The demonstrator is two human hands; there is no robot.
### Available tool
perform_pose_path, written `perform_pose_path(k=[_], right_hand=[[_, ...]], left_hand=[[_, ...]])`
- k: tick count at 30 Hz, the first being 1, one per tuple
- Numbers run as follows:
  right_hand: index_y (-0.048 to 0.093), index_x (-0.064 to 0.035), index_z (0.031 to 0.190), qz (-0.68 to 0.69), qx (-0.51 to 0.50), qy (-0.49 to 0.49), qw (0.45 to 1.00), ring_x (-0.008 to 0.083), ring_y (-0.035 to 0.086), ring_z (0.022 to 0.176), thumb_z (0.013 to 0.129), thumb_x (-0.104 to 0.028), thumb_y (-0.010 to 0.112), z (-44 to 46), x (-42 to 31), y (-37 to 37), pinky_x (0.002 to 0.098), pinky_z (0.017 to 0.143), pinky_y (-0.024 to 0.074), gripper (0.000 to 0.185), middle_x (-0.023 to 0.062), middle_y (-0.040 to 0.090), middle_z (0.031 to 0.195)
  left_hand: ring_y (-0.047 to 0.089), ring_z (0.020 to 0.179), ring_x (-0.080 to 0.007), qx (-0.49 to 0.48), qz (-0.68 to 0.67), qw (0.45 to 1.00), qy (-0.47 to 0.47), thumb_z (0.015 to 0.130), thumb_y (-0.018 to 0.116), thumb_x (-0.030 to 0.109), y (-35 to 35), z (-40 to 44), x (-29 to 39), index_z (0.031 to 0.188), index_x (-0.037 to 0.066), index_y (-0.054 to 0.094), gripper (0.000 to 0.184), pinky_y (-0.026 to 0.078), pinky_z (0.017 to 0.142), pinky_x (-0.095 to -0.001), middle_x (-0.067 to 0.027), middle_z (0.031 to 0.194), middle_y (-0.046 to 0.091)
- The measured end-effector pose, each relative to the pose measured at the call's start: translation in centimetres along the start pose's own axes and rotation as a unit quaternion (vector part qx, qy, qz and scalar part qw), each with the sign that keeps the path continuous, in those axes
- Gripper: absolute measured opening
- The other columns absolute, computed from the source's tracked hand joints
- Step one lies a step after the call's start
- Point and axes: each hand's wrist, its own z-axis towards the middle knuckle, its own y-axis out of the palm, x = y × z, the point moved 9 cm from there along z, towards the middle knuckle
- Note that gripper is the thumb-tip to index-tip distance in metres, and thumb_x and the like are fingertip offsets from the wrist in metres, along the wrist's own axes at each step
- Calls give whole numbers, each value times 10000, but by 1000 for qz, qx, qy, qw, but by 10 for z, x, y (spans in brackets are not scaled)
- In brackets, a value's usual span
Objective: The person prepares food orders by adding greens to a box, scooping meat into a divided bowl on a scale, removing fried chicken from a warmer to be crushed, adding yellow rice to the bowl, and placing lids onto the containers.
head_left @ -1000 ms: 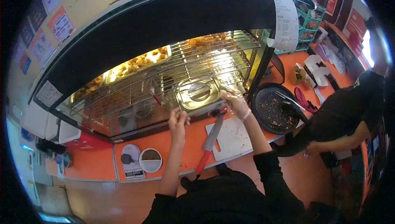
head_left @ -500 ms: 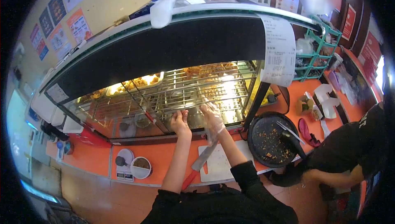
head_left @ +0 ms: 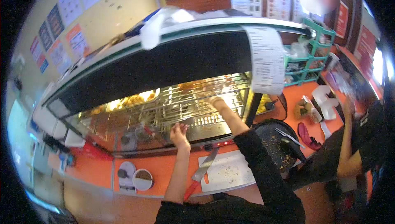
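Note:
My right hand (head_left: 212,94), in a clear plastic glove, reaches into the lit food warmer (head_left: 205,135) over the wire rack (head_left: 181,102). It is close to browned fried food (head_left: 193,85) at the back; blur and glare hide its fingers. My bare left hand (head_left: 179,134) is at the warmer's front opening, fingers curled in; whatever they grip, if anything, cannot be made out. Below lie a knife (head_left: 203,167) with a red handle and a white cutting board (head_left: 228,169) with crumbs on it.
A black round pan (head_left: 271,141) with crumbs and tongs stands right of the board. Left are a small scale (head_left: 126,172) and a white tub (head_left: 142,178). A long receipt (head_left: 266,59) hangs from the warmer's top. A co-worker's arm (head_left: 347,137) is at far right.
My right hand has gone deeper into the warmer, up and away from my left hand, which stays near the front opening. The view has shifted. The co-worker's arm has risen over the counter.

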Motion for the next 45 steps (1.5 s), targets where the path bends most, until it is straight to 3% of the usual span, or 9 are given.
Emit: perform_pose_path(k=[3, 7, 19, 26, 37, 40, 43, 44, 45], right_hand=[[571, -94, 1217, -3, 14, -5, 1000, 320, 583, 981, 846, -280, 561, 7, -8, 9, 434, 895, 458, 416, 206, 565, 1182], [568, -94, 1221, -9, 41, 1, 999, 310, 577, 1001, 848, -309, 555, 1, -16, 13, 427, 899, 459, 431, 197, 563, 1192], [560, -96, 1234, -18, 40, 6, 999, 281, 559, 1063, 854, -394, 535, -24, -20, 18, 406, 910, 460, 484, 171, 556, 1221], [556, -97, 1241, -19, 21, 9, 1000, 264, 548, 1099, 857, -444, 523, -6, -16, 7, 394, 916, 461, 518, 155, 553, 1237], [549, -99, 1253, -50, -6, 15, 999, 238, 531, 1156, 863, -522, 505, -6, -11, 12, 374, 927, 462, 577, 130, 547, 1264], [590, -87, 1172, 13, 374, -4, 927, 238, 503, 1187, 871, -546, 484, -29, -1, 6, 405, 1024, 339, 559, 116, 605, 1175], [650, -33, 1015, 185, 74, 2, 980, 243, 565, 1061, 753, -466, 684, -66, -1, -26, 407, 951, 423, 507, 173, 618, 1062], [670, -15, 963, 240, 13, 17, 971, 244, 586, 1020, 714, -440, 750, -82, -4, -29, 407, 927, 452, 498, 191, 623, 1024], [675, -18, 965, 288, 16, 22, 957, 287, 562, 1068, 708, -429, 755, -91, 0, -21, 418, 934, 442, 492, 212, 586, 1141]], left_hand=[[603, 757, -209, -55, -22, 998, -20, 929, 548, 193, -16, -12, -8, 966, -15, 550, 212, 518, 730, -300, -94, 844, 588], [579, 816, -187, 1, 49, 996, -79, 919, 539, 265, -40, -51, -5, 960, 44, 574, 228, 482, 792, -302, -50, 866, 565], [569, 725, -135, -35, 96, 986, -132, 907, 537, 309, -84, -109, -8, 893, 92, 567, 220, 454, 688, -247, 6, 760, 554], [604, 723, -156, 43, 127, 982, -132, 870, 558, 307, -183, -109, 8, 899, 102, 598, 211, 500, 646, -254, -10, 784, 591], [584, 720, -148, 88, 140, 975, -149, 888, 543, 302, -203, -132, 19, 911, 97, 589, 211, 478, 660, -251, -3, 786, 578], [563, 705, -136, 70, 123, 977, -158, 901, 535, 303, -207, -131, 13, 913, 88, 583, 220, 457, 669, -245, 0, 775, 569], [563, 700, -136, 47, 100, 983, -150, 910, 530, 284, -193, -138, 16, 906, 78, 581, 212, 460, 642, -241, -6, 767, 565], [568, 702, -139, 41, 100, 982, -158, 910, 530, 279, -198, -135, 11, 905, 77, 581, 208, 464, 636, -245, -8, 767, 567], [573, 705, -142, 29, 102, 981, -164, 911, 530, 274, -202, -131, 7, 903, 76, 580, 204, 468, 629, -249, -11, 768, 570]])
